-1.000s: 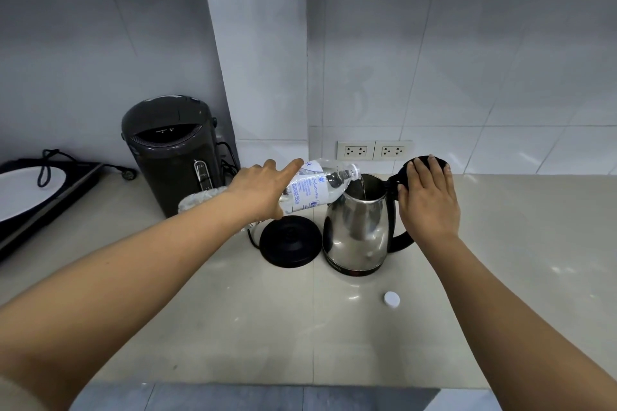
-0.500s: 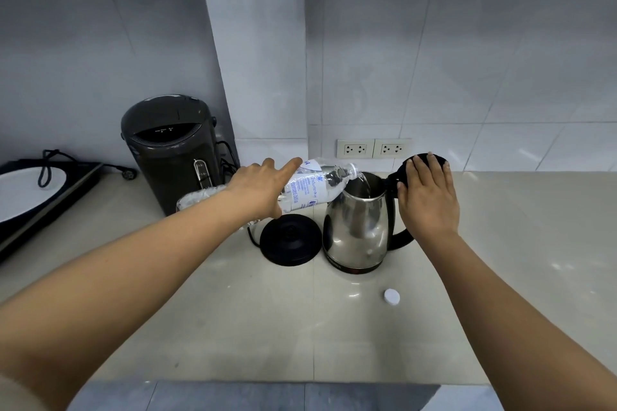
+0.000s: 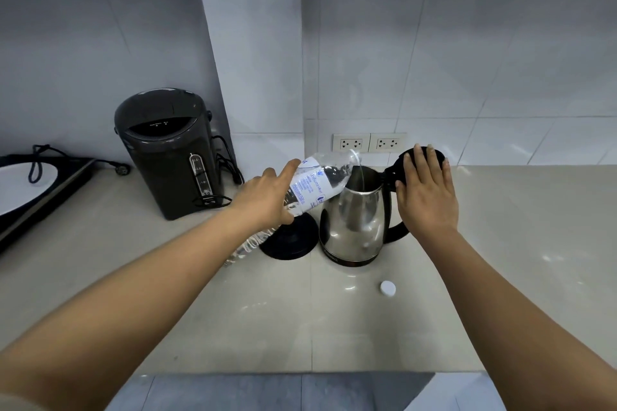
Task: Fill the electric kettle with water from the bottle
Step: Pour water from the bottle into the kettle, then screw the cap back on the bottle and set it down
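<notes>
Nearest on the pale beige stone table (image 3: 200,310) lies a small white round bottle cap (image 3: 387,288), alone, in front of and apart from the kettle. Behind it stands the stainless steel electric kettle with a black handle (image 3: 354,223), upright on the table and off its base. The round black kettle base (image 3: 289,240) sits just beside it on the left.

The left hand (image 3: 267,197) grips the clear plastic water bottle with a white and blue label (image 3: 320,182). The forefinger lies straight along the bottle and the other fingers curl round it. The bottle is tipped, its mouth over the kettle's open top, and a thin stream of water (image 3: 360,173) falls inside. How full the kettle is cannot be seen.

The right hand (image 3: 427,197) rests against the kettle's raised black lid (image 3: 420,160), fingers straight and slightly spread.

Further left stands a dark grey hot water dispenser (image 3: 170,153). Two white wall sockets (image 3: 369,143) sit behind the kettle.
</notes>
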The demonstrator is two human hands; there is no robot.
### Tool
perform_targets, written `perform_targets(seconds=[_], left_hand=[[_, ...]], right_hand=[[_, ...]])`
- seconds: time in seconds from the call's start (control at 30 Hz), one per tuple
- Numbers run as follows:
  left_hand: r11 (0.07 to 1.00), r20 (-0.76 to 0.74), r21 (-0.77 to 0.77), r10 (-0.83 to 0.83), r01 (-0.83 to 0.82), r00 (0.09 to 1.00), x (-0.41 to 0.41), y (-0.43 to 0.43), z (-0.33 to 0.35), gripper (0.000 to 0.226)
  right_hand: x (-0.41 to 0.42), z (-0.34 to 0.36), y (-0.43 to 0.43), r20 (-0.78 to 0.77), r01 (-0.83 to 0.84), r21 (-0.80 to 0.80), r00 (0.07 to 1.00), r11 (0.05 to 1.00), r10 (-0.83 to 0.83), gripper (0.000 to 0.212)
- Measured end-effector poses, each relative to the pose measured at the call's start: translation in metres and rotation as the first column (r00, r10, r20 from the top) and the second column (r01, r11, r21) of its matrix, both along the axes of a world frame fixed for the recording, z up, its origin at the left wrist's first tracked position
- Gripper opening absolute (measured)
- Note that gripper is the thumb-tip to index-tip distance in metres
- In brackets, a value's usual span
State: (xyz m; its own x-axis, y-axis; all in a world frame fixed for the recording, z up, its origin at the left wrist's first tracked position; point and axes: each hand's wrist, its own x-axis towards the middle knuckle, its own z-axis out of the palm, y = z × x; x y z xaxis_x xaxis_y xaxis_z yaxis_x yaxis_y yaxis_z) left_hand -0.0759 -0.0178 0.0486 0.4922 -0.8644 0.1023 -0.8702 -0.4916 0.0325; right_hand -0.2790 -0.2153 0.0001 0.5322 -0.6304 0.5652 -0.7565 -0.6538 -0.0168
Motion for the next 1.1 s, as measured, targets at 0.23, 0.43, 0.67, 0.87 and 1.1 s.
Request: perform_targets(seconds=[0.23, 0.43, 0.67, 0.87, 1.1], left_hand=[[0.962, -0.332, -0.262, -0.014, -0.078, 0.943, -0.03, 0.002, -0.035, 0.105], [0.897, -0.451, -0.413, -0.049, -0.16, 0.891, -0.056, -0.004, -0.055, 0.113], [0.815, -0.535, -0.542, -0.146, -0.205, 0.832, -0.084, -0.009, -0.073, 0.114], [0.811, -0.539, -0.551, -0.167, -0.196, 0.825, -0.093, -0.005, -0.086, 0.119], [0.8, -0.598, -0.538, -0.142, -0.264, 0.788, -0.105, 0.007, -0.095, 0.123]], right_hand=[[-0.007, -0.003, 0.008, -0.013, -0.002, 0.029, 1.0, 1.0, 0.002, 0.063], [-0.017, -0.013, 0.02, -0.008, -0.02, 0.04, 1.0, 0.999, 0.02, 0.06], [-0.04, -0.048, 0.043, -0.008, -0.124, 0.047, 0.992, 0.991, 0.124, 0.053], [-0.058, -0.095, 0.052, -0.163, -0.138, 0.331, 0.966, 0.934, 0.201, 0.049], [-0.057, -0.132, 0.061, -0.403, 0.052, 0.493, 0.898, 0.868, 0.175, 0.05]])
